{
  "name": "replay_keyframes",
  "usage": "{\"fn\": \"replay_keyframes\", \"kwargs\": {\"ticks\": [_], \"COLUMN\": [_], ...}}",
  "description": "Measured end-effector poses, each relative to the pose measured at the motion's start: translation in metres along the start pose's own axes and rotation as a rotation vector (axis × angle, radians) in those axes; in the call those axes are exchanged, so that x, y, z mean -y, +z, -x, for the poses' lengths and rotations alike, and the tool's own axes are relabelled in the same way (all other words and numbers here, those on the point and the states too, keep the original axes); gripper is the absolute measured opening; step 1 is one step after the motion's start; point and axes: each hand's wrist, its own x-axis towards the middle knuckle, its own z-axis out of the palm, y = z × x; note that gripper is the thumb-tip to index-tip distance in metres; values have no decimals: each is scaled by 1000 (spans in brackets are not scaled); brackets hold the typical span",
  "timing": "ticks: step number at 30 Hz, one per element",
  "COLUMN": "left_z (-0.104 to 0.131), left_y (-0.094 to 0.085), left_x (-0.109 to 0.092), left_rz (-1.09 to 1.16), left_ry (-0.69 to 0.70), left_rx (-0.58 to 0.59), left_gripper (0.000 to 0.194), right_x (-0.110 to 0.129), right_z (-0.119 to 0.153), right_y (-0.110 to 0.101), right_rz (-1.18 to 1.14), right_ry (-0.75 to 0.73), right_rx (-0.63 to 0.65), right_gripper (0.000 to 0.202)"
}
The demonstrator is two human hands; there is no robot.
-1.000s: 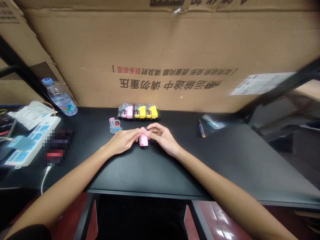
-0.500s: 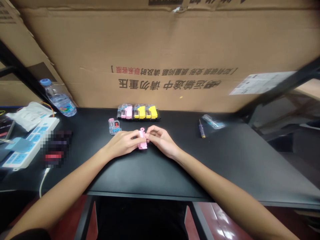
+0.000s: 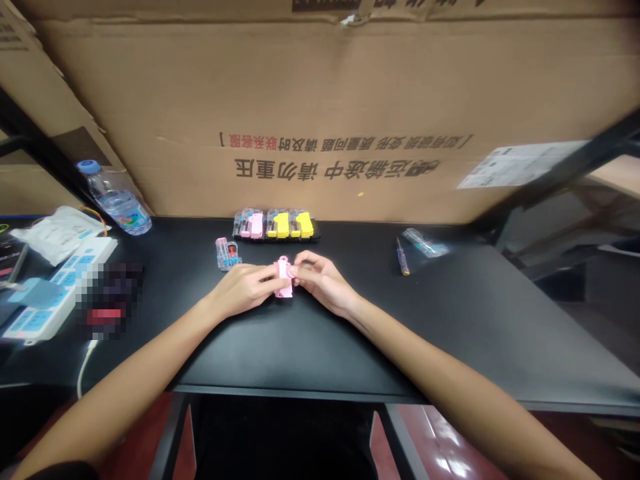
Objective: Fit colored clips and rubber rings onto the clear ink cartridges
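A small pink plastic piece (image 3: 284,287) with a little ring at its top end is held upright just above the table's middle. My left hand (image 3: 245,287) grips it from the left, thumb and fingers closed on its side. From the right, my right hand (image 3: 325,280) pinches its upper right edge between thumb and finger; the other fingers are curled. Just beyond my left hand lies a clear toy-like plastic part (image 3: 229,255) with pink, red and blue bits. Farther back stand a clear-and-pink unit (image 3: 256,225) and two yellow ones (image 3: 281,225) in a row.
A screwdriver (image 3: 402,259) and a clear plastic packet (image 3: 425,243) lie to the right. On the left are a water bottle (image 3: 123,203), a white power strip (image 3: 65,287), a white pouch (image 3: 60,233) and a cable (image 3: 84,367). A cardboard wall (image 3: 325,87) closes the back of the black table (image 3: 300,353).
The pink piece has turned slightly in my fingers, and my left thumb sits a little lower on it. Both hands stay in nearly the same place.
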Motion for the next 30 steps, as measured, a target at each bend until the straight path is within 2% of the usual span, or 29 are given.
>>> {"fn": "replay_keyframes", "kwargs": {"ticks": [4,11,16,22,30], "left_z": [1,3,1,0,0], "left_y": [1,2,-1,-2,-2], "left_x": [1,1,0,-1,-2], "left_rz": [0,37,35,0,0], "left_ry": [2,-37,-20,-4,-6], "left_rx": [12,10,26,33,15], "left_gripper": [25,18,22,25,25], "right_x": [-2,-4,-2,-4,2], "right_z": [-1,0,2,2,3], "right_y": [-1,-1,1,2,5], "right_rz": [10,210,255,144,-11], "right_ry": [2,-103,-104,-56,67], "right_rx": [19,37,9,-17,29], "right_gripper": [32,32,34,37,38]}}
